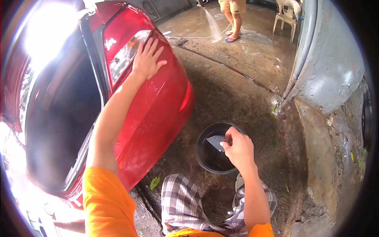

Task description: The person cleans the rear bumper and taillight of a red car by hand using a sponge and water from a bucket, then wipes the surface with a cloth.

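My left hand (148, 60) lies with fingers spread on the red car's bumper (148, 109), its fingertips beside the lamp unit (127, 56). My right hand (240, 149) pinches a thin flat grey sheet (216, 142) between thumb and fingers. It may be sandpaper, but the picture does not settle that. Below that hand stands a round black bucket (202, 161) on the wet ground, with the sheet over its opening. My hand and the sheet hide part of the bucket's inside.
Left of the bumper is a dark glass panel (65, 106). A concrete wall (331, 71) with a pipe (308, 44) stands at right. Farther off, a person's legs (234, 17) stand by a hose (198, 37), water sprays, and an animal is on a plastic chair (285, 20).
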The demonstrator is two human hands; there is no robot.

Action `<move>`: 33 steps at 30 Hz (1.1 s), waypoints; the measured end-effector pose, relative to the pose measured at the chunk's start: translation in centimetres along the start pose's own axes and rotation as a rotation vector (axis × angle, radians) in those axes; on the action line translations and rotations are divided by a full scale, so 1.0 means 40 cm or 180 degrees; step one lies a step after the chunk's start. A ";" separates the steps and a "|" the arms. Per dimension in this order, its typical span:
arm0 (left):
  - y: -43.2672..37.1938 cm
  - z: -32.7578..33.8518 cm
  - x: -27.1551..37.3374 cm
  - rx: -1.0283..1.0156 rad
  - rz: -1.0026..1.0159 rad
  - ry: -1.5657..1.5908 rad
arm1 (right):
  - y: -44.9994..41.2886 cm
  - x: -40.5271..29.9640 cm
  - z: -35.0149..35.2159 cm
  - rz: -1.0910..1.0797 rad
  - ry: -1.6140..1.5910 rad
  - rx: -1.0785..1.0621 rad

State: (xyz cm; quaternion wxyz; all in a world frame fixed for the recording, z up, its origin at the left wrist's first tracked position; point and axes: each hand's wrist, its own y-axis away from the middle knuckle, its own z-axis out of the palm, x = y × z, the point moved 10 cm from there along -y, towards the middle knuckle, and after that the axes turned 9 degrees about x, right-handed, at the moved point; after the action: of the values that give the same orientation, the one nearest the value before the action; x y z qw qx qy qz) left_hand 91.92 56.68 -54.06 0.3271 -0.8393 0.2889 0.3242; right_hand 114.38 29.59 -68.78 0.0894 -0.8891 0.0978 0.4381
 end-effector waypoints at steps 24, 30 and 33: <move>0.742 -0.230 -0.255 -0.0463 -0.1294 0.1983 | -0.177 -0.250 0.242 0.0581 -0.2553 0.0297; 0.712 -0.263 -0.213 -0.0216 -0.1317 0.2034 | -0.185 -0.590 0.431 -0.1032 -0.0600 0.1155; 0.726 -0.275 -0.208 -0.0218 -0.1360 0.2027 | 0.020 -0.602 0.521 -0.1635 -0.0003 0.0713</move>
State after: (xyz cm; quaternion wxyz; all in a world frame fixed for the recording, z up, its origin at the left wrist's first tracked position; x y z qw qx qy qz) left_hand 70.39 32.88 -52.12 0.2529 -0.9497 0.1836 -0.0188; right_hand 83.94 36.19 -62.16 0.2953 -0.8691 -0.0831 0.3880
